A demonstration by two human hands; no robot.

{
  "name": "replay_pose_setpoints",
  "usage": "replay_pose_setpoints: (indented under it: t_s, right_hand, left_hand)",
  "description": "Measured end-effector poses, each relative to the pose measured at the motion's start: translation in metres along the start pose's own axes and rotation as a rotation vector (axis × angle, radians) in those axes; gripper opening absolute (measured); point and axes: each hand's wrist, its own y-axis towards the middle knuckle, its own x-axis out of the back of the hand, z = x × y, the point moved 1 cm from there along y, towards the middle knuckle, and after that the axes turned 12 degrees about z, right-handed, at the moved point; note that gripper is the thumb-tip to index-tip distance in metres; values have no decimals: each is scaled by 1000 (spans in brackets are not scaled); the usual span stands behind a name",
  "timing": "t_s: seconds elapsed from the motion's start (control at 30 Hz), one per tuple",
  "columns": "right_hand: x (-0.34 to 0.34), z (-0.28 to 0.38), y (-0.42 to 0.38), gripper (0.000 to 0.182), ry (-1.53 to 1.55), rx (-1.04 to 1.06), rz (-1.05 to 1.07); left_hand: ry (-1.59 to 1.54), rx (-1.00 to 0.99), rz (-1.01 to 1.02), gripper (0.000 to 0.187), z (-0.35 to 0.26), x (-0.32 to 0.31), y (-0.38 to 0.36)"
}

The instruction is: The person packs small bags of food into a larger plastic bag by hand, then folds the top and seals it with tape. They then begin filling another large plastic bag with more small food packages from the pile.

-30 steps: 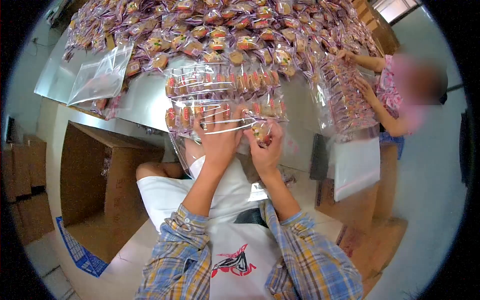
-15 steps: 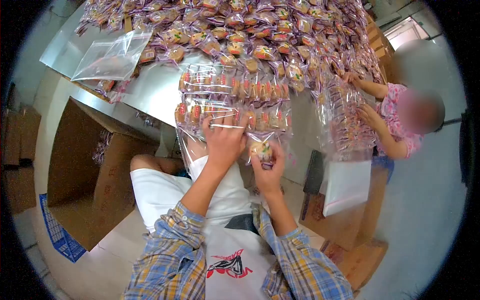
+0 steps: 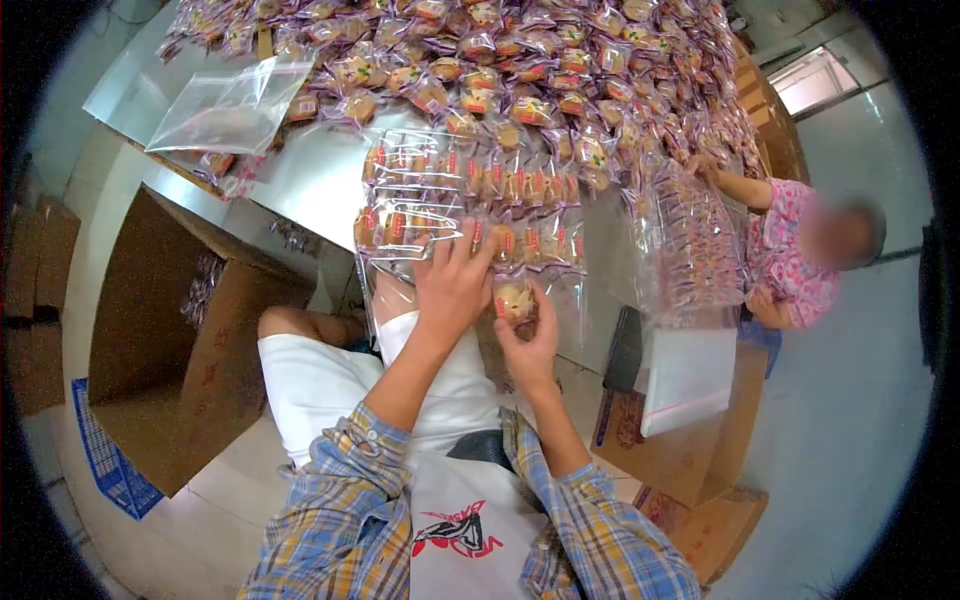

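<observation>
Wrapped in plastic, a small round pastry (image 3: 514,302) sits between the thumb and fingers of my right hand (image 3: 532,345), just below a clear plastic bag (image 3: 420,268). Two rows of wrapped pastries (image 3: 520,185) stand on edge inside that bag, at the near side of the metal table. My left hand (image 3: 452,290) lies over the bag's near part with fingers stretched out, their tips at the lower row. The pastry's underside is hidden by my right hand.
Wrapped pastries (image 3: 560,60) heap across the metal table (image 3: 310,170). Empty clear bags (image 3: 225,110) lie left. An open cardboard box (image 3: 230,350) stands at my left. At right, a person (image 3: 785,235) works by another filled bag (image 3: 690,235), above a stack of bags (image 3: 688,375).
My right hand has shifted slightly left with the pastry, which has turned a little. My left fingers have straightened over the bag. The other person's lower hand has moved down from their bag.
</observation>
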Motion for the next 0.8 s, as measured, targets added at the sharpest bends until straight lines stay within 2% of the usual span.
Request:
replay_pose_setpoints:
  t_s: [0.13, 0.17, 0.23, 0.27, 0.33, 0.4, 0.47, 0.5, 0.57, 0.6, 0.63, 0.73, 0.8]
  right_hand:
    - [6, 5, -1, 59, 482, -88, -81]
    - [7, 16, -2, 54, 473, -97, -105]
    - [3, -16, 0, 50, 531, -60, -101]
    - [2, -10, 4, 48, 559, -42, -97]
    - [-6, 2, 8, 51, 601, -35, -143]
    - [-6, 5, 12, 56, 370, 51, -99]
    - [-2, -5, 17, 63, -132, 215, 43]
    - [-2, -1, 14, 73, -41, 73, 90]
    - [9, 14, 14, 69, -307, 303, 49]
    - [16, 22, 15, 67, -441, 418, 30]
    - [22, 30, 17, 68, -461, 405, 40]
    - [32, 28, 15, 68, -356, 257, 240]
    - [31, 12, 10, 60, -246, 264, 201]
  left_hand:
    - [39, -9, -45, 63, -1, -5, -1]
    - [38, -11, -59, 63, -1, -5, -2]
    - [50, -23, -93, 60, 0, -5, -1]
    - [78, -25, -97, 58, 0, -5, 0]
    - [133, -25, -104, 54, 1, -4, 0]
    - [132, -22, -125, 50, 0, -5, 0]
    - [126, -35, -124, 50, 3, -8, 0]
    - [119, -50, -109, 50, 6, -11, -1]
    - [25, -35, -10, 53, 5, -4, -2]
    - [-9, -43, -52, 53, 3, 3, -3]
    - [14, -39, -57, 52, 2, 1, -3]
    - [92, -28, -45, 51, 4, -6, 0]
    - [48, -15, 14, 49, 2, 7, -1]
